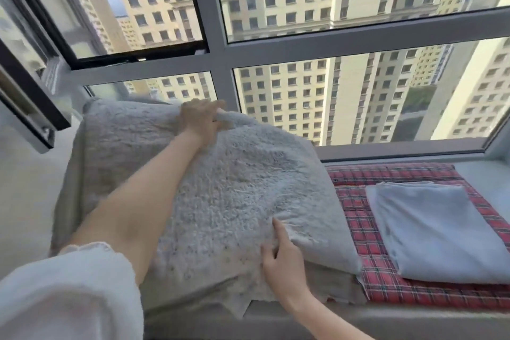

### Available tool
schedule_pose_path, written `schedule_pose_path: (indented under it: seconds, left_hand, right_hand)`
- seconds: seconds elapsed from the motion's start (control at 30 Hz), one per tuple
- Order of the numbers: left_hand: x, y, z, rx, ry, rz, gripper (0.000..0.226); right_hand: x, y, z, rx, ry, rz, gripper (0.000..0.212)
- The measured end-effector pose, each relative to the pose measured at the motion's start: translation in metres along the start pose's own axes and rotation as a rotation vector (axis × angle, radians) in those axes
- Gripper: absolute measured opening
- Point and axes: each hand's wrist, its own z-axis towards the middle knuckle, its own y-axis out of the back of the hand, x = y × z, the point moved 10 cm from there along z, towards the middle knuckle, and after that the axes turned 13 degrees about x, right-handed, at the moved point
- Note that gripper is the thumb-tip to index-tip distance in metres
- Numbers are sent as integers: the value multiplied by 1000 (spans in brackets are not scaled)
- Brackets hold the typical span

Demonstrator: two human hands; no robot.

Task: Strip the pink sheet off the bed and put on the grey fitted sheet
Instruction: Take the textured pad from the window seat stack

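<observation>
Fluffy grey blanket (220, 188), heaped on the window ledge (414, 324), with a white sleeve (69, 292) at its near left. To its right lies a red plaid mat (356, 218) bearing the folded grey fitted sheet (430, 232), with the window (220, 63) behind. Right hand (281, 262) on the blanket's near edge, forefinger straight, other fingers bent at a fold, grasp not determinable; left hand (202, 119) at its far edge, fingers clenched over the pile, grasping it.
</observation>
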Motion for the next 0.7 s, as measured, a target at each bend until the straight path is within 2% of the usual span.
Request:
schedule_pose_path:
  seconds: [0.07, 0.13, 0.23, 0.33, 0.37, 0.4, 0.47, 0.53, 0.57, 0.6, 0.7]
  left_hand:
    - [3, -56, 1, 204, 77, 128, 47]
    - [-2, -118, -15, 408, 79, 121, 48]
    - [-10, -193, -49, 603, 91, 21, 50]
    - [-13, -243, -77, 722, 136, -86, 55]
    - [-14, -256, -84, 763, 154, -143, 58]
    - [-14, -266, -88, 791, 168, -180, 63]
    - [-14, -278, -91, 804, 183, -195, 71]
    - [-13, -283, -90, 804, 211, -211, 91]
    - [-13, -283, -89, 796, 227, -225, 104]
    - [-12, -284, -87, 790, 240, -240, 114]
    - [-14, -280, -75, 746, 253, -341, 118]
  right_hand:
    - [-10, -36, 25, 264, -42, -195, 52]
    - [-20, -34, 47, 326, -55, -386, 39]
    - [-36, 23, 83, 163, -60, -442, 28]
    - [-49, 96, 113, -138, -92, -494, 19]
    - [-57, 117, 121, -232, -122, -524, 24]
    - [-69, 134, 130, -287, -168, -561, 39]
    - [-112, 155, 147, -208, -354, -541, 82]
    - [-159, 150, 147, -21, -543, -174, 111]
    - [-166, 139, 141, 19, -562, 8, 115]
    - [-163, 130, 135, 27, -540, 90, 108]
    - [-138, 125, 109, -85, -445, 14, 64]
